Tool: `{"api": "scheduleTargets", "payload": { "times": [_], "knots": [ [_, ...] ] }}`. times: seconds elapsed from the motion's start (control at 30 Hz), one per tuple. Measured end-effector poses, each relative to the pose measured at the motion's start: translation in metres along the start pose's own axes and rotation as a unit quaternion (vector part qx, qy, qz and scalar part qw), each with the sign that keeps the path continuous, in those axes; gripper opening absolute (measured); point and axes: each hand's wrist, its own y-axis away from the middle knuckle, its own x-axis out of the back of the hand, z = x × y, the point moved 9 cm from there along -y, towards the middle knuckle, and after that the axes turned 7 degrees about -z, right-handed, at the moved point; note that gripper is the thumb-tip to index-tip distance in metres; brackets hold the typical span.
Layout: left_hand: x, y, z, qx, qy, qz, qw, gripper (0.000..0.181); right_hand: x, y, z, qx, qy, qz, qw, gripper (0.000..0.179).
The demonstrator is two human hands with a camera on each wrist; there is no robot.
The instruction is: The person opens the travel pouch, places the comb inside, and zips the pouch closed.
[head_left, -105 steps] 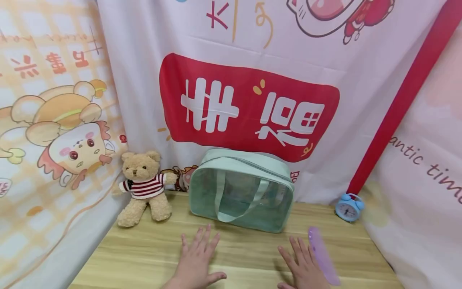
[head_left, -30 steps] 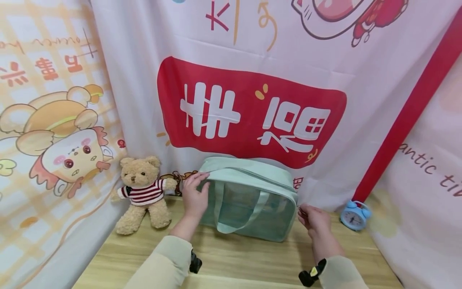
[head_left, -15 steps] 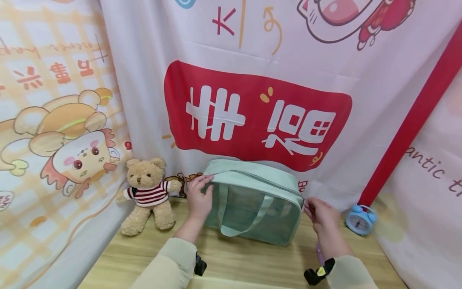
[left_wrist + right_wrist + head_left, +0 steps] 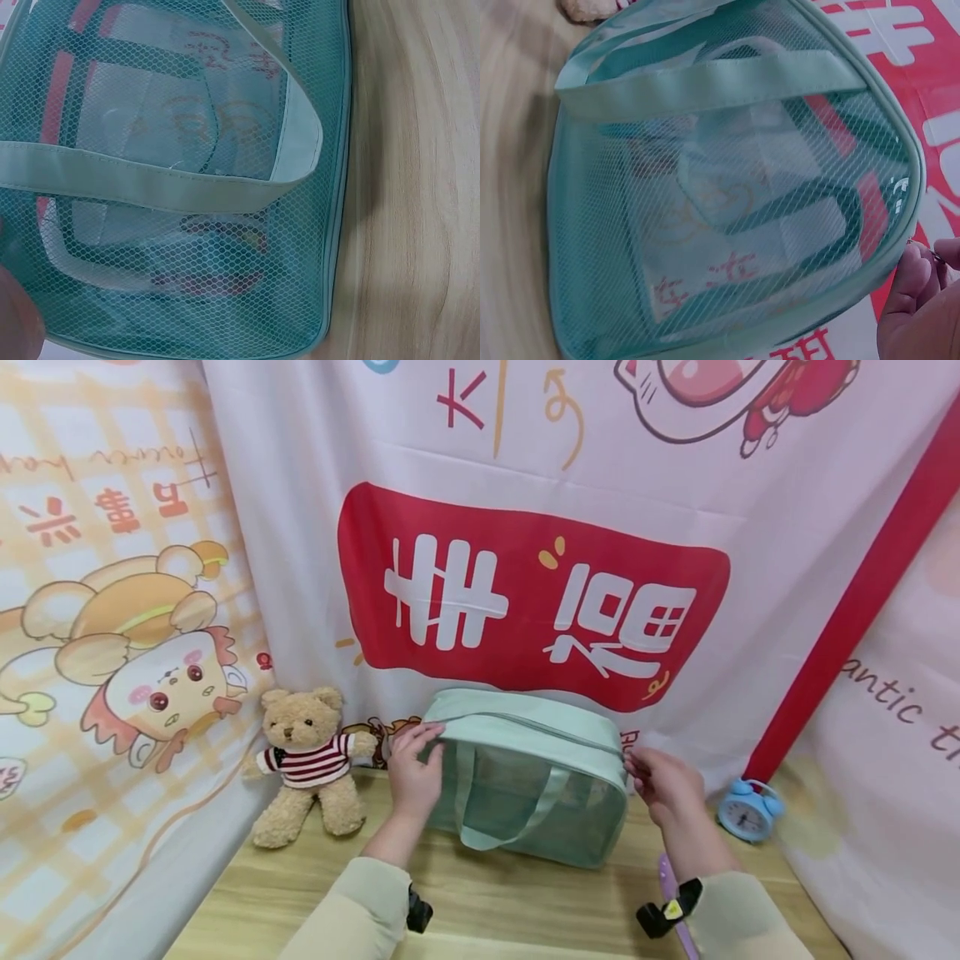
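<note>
A mint-green bag (image 4: 540, 793) with mesh-patterned see-through sides stands upright on the wooden table, its strap handle (image 4: 534, 814) hanging down the front. My left hand (image 4: 415, 768) holds the bag's upper left corner, thumb at the front and fingers over the edge. At the opposite upper corner, my right hand (image 4: 666, 783) pinches a small metal zipper pull (image 4: 936, 256) between thumb and fingers. The zipper (image 4: 555, 732) runs along the top and looks closed over the part that shows. Only a fingertip of the left hand appears in the left wrist view.
A teddy bear (image 4: 309, 768) in a striped sweater sits left of the bag. To the right stands a blue alarm clock (image 4: 748, 810). A purple strip (image 4: 666, 878), like a ruler, lies partly under the right wrist. Printed cloth (image 4: 300, 527) hangs behind and at both sides.
Both hands have gone from lying flat on the table to the bag's two upper corners. Over the last half second, the right hand has risen slightly along the right end; the left has stayed put.
</note>
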Motion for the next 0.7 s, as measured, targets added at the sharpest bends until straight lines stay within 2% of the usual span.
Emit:
{"api": "scheduleTargets", "payload": {
  "times": [0.17,0.3,0.43,0.7],
  "knots": [
    [0.000,0.000,0.001,-0.010,-0.004,0.002,0.9999,0.031,-0.022,0.005,-0.011,0.014,0.002,-0.029,0.9995,0.032],
    [0.000,0.001,0.001,-0.010,-0.005,-0.004,0.9999,0.030,-0.035,0.009,-0.015,0.005,0.009,-0.032,0.9994,0.046],
    [0.001,0.002,0.001,-0.008,-0.009,-0.013,0.9998,0.029,-0.045,0.012,-0.017,-0.002,0.017,-0.042,0.9990,0.049],
    [0.004,0.001,0.002,-0.003,-0.016,-0.020,0.9997,0.031,-0.071,0.016,-0.025,0.019,0.040,-0.083,0.9956,0.049]
  ]
}}
